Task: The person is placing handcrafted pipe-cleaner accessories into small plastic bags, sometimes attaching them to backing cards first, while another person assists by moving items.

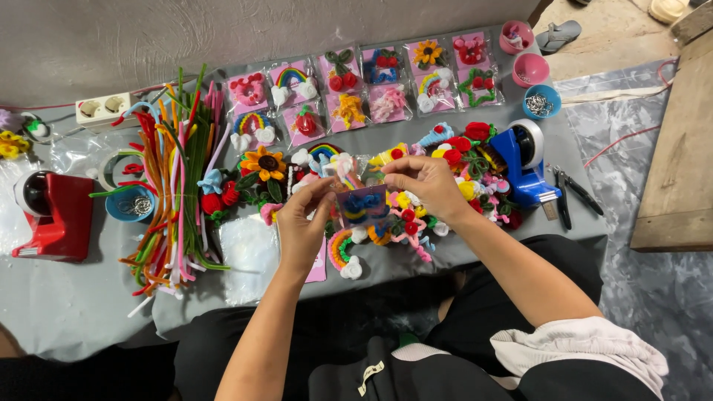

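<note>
My left hand (303, 223) and my right hand (422, 186) together hold a small clear packet with a pink card and a blue pipe-cleaner ornament (362, 205) above the grey cloth (74, 297). The left hand pinches its left edge, the right hand its top right corner. Under and around the hands lies a heap of loose pipe-cleaner figures (460, 160): rainbows, flowers, red strawberries. A rainbow with white clouds (342, 252) lies just below the packet. A stack of clear bags (249, 256) rests left of my left wrist.
Rows of packed ornaments on pink cards (356, 93) lie at the back. A bundle of coloured pipe cleaners (174, 186) is at the left, beside a red tape dispenser (52, 215). A blue tape dispenser (523, 163), pliers (568, 193) and small bowls (538, 100) stand right.
</note>
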